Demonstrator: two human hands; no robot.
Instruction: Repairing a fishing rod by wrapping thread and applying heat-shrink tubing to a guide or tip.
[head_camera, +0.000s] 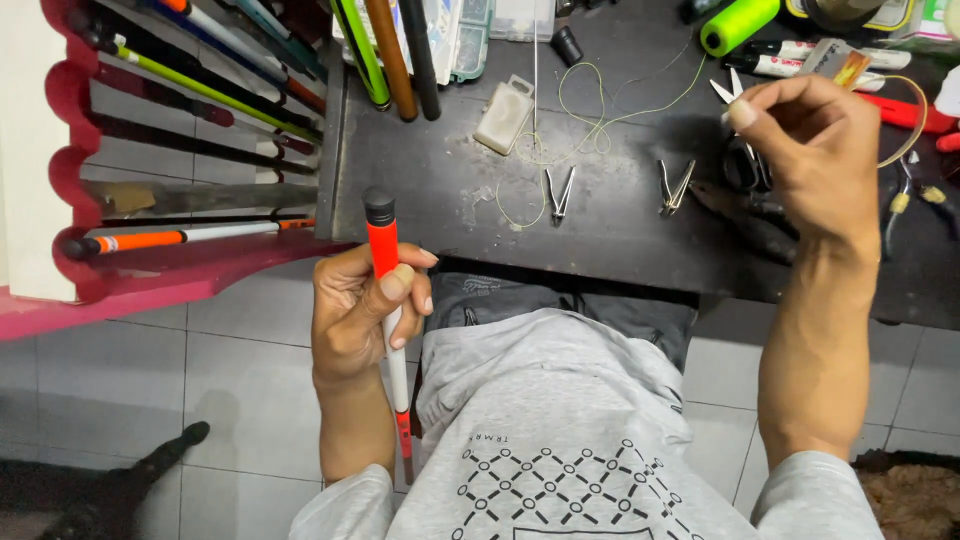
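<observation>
Your left hand (362, 312) grips the orange-and-white rod (390, 310) upright above your lap, while your right hand (815, 150) pinches the yellow-green thread (600, 110) over the dark table (620, 240), no wrapping visible on the rod yet.

rod (384, 262) middle hidden by fingers (398, 285), thread spool (737, 24) cut off at top edge, pinched item indiscernible

we count: 2 hands (365, 305) | 1 rod (384, 255) in hand | 2 metal clippers (560, 192) | 1 green spool (738, 24) | 1 small white box (504, 116)
</observation>
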